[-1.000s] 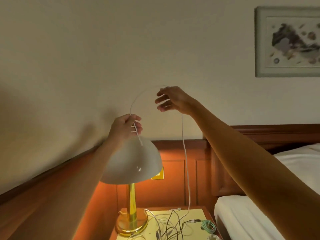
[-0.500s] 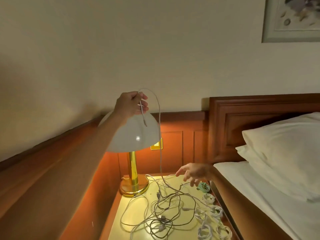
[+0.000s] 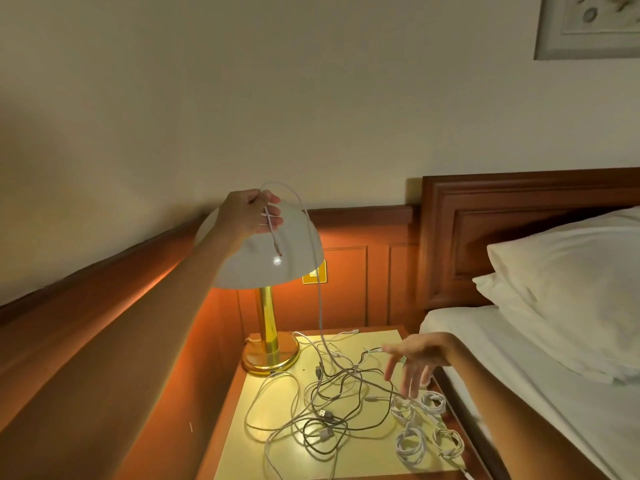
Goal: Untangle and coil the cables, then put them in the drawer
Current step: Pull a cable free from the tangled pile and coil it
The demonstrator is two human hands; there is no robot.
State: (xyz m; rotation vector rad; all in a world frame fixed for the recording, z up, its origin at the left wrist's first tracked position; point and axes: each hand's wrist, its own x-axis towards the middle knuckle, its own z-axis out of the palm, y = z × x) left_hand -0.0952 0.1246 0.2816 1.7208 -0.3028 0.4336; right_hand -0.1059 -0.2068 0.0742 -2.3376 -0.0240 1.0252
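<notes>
- One thin white cable (image 3: 320, 299) is the one in play. It arcs over your left hand (image 3: 249, 216), drops in front of the lamp and runs down into the tangle of white and dark cables (image 3: 332, 407) on the yellow-topped wooden counter (image 3: 242, 459). Its short plug end dangles just below your fingers.
- Your left hand is raised high, fingers curled round that cable near its end.
- Your right hand (image 3: 415, 362) hovers just above the right side of the tangle, fingers spread and holding nothing. The hanging strand is to its left and not touching it.
- If you lift higher while the far end is knotted in the heap, you will probably tighten the knots and drag the whole tangle up.
- That drag could also sweep the small coiled white bundles (image 3: 412, 443) along the counter's right edge, and they may slip off towards the bed.
- The strand hangs close beside the white dome-shaded brass lamp (image 3: 294, 261), so a swing could snag the shade's rim and rock it.
- The drawer is not in view.
</notes>
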